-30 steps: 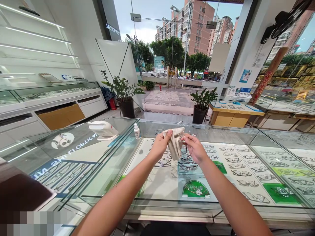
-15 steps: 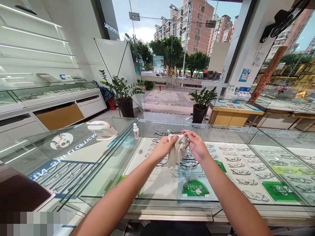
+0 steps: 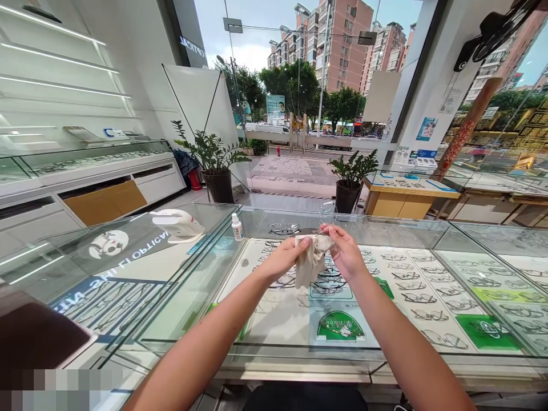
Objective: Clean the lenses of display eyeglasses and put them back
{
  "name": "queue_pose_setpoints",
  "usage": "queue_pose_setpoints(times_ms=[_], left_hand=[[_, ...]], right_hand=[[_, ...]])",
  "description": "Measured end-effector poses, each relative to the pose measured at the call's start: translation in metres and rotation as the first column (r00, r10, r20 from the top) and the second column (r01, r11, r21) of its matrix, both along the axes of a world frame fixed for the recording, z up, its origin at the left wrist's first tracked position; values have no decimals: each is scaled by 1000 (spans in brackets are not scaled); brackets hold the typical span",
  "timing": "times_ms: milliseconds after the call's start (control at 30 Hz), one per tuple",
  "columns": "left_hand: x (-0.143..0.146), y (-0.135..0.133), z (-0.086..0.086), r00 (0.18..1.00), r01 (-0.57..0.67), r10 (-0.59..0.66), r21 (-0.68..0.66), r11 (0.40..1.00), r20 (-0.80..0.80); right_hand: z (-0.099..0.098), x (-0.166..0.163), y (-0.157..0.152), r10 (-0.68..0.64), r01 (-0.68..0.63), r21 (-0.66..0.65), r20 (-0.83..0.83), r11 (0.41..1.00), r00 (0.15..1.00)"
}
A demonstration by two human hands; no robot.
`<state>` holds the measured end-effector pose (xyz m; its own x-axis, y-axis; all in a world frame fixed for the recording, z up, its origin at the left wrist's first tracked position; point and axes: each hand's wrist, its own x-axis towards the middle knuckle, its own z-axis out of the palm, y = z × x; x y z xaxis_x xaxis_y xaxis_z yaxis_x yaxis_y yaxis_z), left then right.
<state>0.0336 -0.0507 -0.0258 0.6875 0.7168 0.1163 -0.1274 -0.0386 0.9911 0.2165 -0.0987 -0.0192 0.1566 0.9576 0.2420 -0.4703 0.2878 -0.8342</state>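
Note:
Both my hands are raised above a glass display counter (image 3: 411,231). My left hand (image 3: 286,258) pinches a beige cleaning cloth (image 3: 309,264) that hangs down between the hands. My right hand (image 3: 346,251) is closed on a thin pair of glasses (image 3: 324,241), partly wrapped in the cloth's top; only a bit of the frame shows. Under the glass lie rows of spectacle frames (image 3: 422,297) on white and green trays.
A small white spray bottle (image 3: 237,227) and a white device (image 3: 177,224) stand on the counter's left part. Two potted plants (image 3: 216,162) flank the glass entrance. Another wooden counter (image 3: 405,197) stands at right, wall shelving (image 3: 81,165) at left.
Both hands rose slightly and drew closer; the cloth gathered around the glasses under the right hand's fingers.

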Motion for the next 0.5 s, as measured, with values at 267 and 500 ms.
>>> queue_pose_setpoints(times_ms=[267, 500], left_hand=[[10, -16, 8, 995, -90, 86, 54, 995, 59], [11, -16, 5, 984, -168, 162, 83, 982, 79]], right_hand=[[-5, -21, -5, -9, 9, 14, 38, 1000, 999], [-7, -27, -7, 55, -57, 57, 36, 997, 998]])
